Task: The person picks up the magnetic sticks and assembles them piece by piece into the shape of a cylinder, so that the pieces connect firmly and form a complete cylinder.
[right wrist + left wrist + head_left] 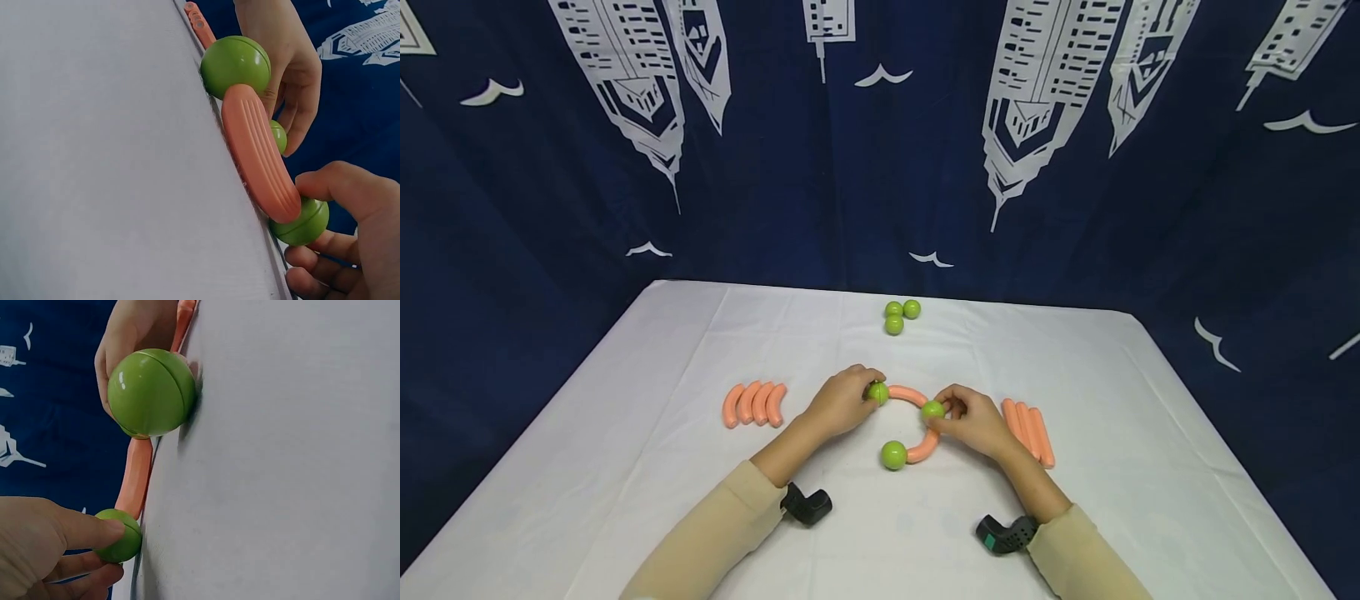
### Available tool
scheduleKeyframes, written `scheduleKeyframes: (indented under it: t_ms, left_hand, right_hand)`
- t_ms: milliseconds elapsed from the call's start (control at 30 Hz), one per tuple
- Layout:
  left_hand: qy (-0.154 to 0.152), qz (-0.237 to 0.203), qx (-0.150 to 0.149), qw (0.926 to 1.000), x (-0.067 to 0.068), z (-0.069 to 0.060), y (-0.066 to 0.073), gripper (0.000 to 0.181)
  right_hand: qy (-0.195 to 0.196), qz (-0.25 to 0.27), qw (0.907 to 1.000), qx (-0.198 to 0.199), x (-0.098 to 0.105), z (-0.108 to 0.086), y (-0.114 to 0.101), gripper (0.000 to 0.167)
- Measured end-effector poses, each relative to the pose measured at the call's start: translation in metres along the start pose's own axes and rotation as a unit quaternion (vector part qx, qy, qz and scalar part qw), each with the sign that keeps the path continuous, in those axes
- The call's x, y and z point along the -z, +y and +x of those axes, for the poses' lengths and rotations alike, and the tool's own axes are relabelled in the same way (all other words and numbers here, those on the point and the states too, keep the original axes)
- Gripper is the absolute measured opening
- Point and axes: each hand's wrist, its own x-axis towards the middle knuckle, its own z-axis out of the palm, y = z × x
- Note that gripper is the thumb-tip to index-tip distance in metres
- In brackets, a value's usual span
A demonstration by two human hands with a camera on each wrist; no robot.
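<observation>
In the head view my left hand [841, 402] pinches a glossy green ball [877, 392]. A curved orange stick [908, 394] runs from that ball to a second green ball [932, 410], which my right hand [979, 425] holds between thumb and fingers. From the second ball another curved orange stick [923, 449] bends down to a third green ball [893, 455], which lies on the cloth. Together they form an open arc. The right wrist view shows grooves along the near curved stick [259, 153]. A seam rings the large near ball [151, 392] in the left wrist view.
Several curved orange sticks [760, 403] lie side by side at the left. Straight orange sticks [1028, 432] lie to the right, near the right wrist. Three loose green balls [894, 324] sit at the back. A white cloth [865, 542] covers the table; a dark blue curtain [850, 167] hangs behind.
</observation>
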Motion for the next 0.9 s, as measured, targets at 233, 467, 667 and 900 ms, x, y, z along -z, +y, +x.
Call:
scheduleKeyframes:
  t_ms: [233,467,667,900]
  left_hand:
    - [0.003,-0.014,-0.003,0.9999,-0.003,0.011,-0.002,0.035]
    - [0.005,-0.022,-0.010,0.9997,-0.008,0.019,-0.004,0.035]
    - [0.007,-0.027,-0.005,0.9996,-0.007,0.017,-0.005,0.035]
    - [0.006,-0.040,-0.002,0.9992,-0.005,0.009,-0.004,0.035]
  right_hand:
    - [-0.018,0.008,0.9998,0.007,0.001,-0.002,0.001,0.030]
    - [-0.010,0.018,0.9996,0.019,-0.001,-0.003,0.004,0.029]
    - [0.009,0.018,0.9997,0.017,-0.004,-0.003,0.004,0.027]
    - [0.030,0.020,0.9993,0.012,-0.004,-0.004,0.005,0.027]
